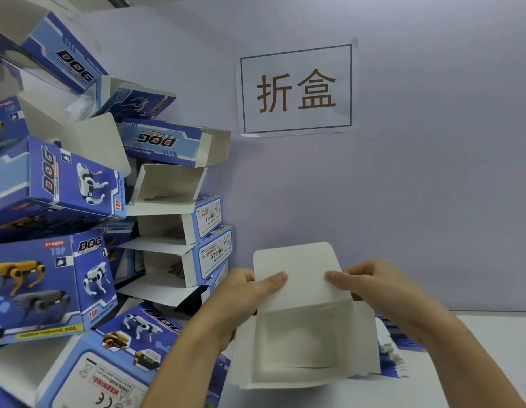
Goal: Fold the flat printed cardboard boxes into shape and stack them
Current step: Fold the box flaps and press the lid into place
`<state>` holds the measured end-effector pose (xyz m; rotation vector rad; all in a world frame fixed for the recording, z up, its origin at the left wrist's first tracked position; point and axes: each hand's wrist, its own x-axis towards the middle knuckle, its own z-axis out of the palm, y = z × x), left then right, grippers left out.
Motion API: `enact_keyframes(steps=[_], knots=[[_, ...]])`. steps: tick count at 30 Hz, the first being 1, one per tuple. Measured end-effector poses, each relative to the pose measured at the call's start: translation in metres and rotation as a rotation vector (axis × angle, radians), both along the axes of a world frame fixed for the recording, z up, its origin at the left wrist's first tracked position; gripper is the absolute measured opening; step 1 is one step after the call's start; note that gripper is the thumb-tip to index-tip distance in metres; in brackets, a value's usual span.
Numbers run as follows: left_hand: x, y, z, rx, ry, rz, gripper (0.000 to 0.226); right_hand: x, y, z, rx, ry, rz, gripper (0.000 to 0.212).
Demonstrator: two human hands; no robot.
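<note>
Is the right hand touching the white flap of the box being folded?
Touching. The head view shows the right hand with its thumb on the white flap.

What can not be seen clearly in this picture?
- Head view: the printed outside of the box faces away, and the fingers of both hands, left hand and right hand, are behind it.
- Flat boxes: mostly hidden by the box and right arm.
- Stacked boxes: cut by the left edge; small print unreadable.

box pile (pixel 79 231) left, open right
</note>
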<state>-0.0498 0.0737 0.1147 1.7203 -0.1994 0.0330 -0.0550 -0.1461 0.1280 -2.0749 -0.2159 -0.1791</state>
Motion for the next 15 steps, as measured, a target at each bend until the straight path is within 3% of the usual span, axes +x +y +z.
enact_keyframes(steps=[5, 11, 15], knots=[[-0.005, -0.002, 0.005, -0.093, -0.108, -0.042, 0.015, -0.006, 0.003, 0.004, 0.110, -0.057, 0.118, 0.018], [-0.012, -0.003, 0.016, -0.169, -0.314, -0.062, 0.009, -0.005, 0.011, 0.008, 0.345, -0.333, 0.097, 0.017], [-0.013, -0.002, 0.020, -0.202, -0.346, -0.096, 0.014, -0.002, 0.009, 0.007, 0.375, -0.313, 0.092, 0.013]])
